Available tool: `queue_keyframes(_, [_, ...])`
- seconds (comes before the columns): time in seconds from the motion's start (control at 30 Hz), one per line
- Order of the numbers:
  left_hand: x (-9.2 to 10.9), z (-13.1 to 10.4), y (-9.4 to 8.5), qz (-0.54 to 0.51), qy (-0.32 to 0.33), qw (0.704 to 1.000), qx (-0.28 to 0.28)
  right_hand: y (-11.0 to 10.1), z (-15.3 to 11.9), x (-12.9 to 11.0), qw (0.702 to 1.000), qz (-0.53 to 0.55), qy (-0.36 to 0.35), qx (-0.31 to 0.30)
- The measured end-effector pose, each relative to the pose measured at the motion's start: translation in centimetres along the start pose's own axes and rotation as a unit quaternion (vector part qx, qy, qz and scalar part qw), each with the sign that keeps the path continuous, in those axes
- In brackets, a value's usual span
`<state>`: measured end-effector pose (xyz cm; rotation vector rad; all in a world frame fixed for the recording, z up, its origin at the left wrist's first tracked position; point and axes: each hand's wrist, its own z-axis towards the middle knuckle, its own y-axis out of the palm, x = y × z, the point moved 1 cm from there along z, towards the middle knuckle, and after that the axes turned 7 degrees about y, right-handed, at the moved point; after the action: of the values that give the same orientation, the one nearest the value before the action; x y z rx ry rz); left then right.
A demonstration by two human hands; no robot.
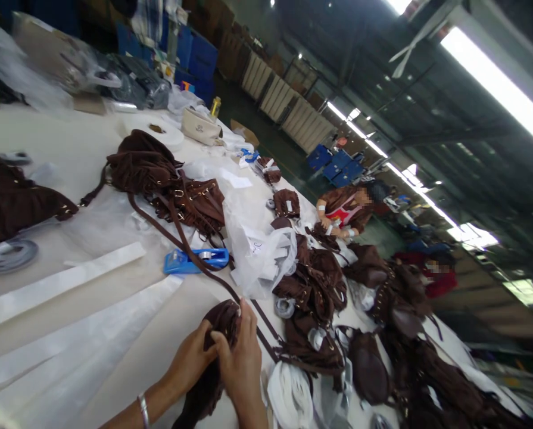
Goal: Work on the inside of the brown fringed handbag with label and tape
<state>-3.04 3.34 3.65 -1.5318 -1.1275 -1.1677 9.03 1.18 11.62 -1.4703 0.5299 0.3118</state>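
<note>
A dark brown soft handbag (pixel 208 384) is held upright over the near edge of the white table. My left hand (pixel 192 354) grips its left side, with a metal bangle on the wrist. On the other side my right hand (pixel 243 357) is closed on the bag's upper edge, and the two thumbs almost meet. The bag's lower part runs out of view, and my fingertips are partly hidden. A long brown strap (pixel 203 266) passes behind my hands across the table. Just beyond lies a blue tape dispenser (pixel 195 261).
More brown bags (pixel 145 161) crowd the table (pixel 154 333), many at right. Nearby are white strips (pixel 65 286), a clear plastic bag (pixel 261 256), a white strap roll (pixel 290 393) and a grey tape coil (pixel 9 256). Another person (pixel 346 211) works at the far side.
</note>
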Motion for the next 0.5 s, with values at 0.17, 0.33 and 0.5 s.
queue_keyframes(0.17, [1.6,-0.2,0.5,-0.026,0.025,0.997,-0.074,-3.3,2.8,-0.3,0.994,-0.015,-0.001,-0.109])
queue_keyframes(0.33, [3.1,0.3,-0.1,-0.019,0.051,0.994,-0.095,-5.4,3.1,0.6,0.988,-0.097,0.0,-0.124])
queue_keyframes(0.5, [3.5,1.0,-0.2,0.022,0.043,0.995,-0.087,-4.3,3.0,1.0,0.984,-0.115,0.011,-0.133])
